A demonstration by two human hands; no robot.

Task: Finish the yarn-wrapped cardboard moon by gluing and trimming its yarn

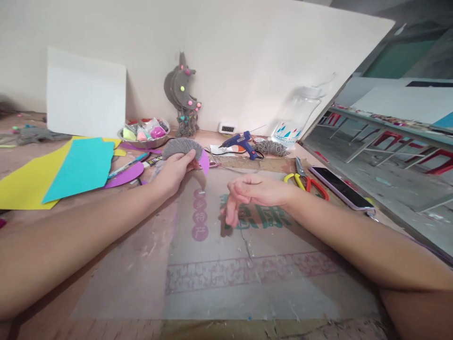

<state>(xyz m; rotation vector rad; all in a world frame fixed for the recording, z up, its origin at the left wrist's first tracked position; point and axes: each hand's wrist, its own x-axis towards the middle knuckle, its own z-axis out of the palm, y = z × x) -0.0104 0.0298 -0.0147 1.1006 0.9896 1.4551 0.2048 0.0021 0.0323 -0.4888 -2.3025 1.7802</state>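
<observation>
My left hand (176, 168) is closed round a purple crescent-shaped piece (184, 149) partly wound with grey yarn, held just above the table. My right hand (247, 194) hovers over a printed plastic sheet (247, 264), fingers loosely spread and drooping; a thin grey yarn strand (244, 236) seems to hang below them, but I cannot tell whether the fingers pinch it. Behind stands a finished grey yarn moon (182, 89) with coloured pompoms, leaning on the wall.
A blue glue gun (240, 142), a yarn bundle (271, 148), yellow and red pliers (306, 182) and a phone (339, 187) lie to the right. Yellow and teal paper sheets (76, 167), pens and a metal bowl of pompoms (145, 134) sit at the left. A clear jar (295, 123) stands behind.
</observation>
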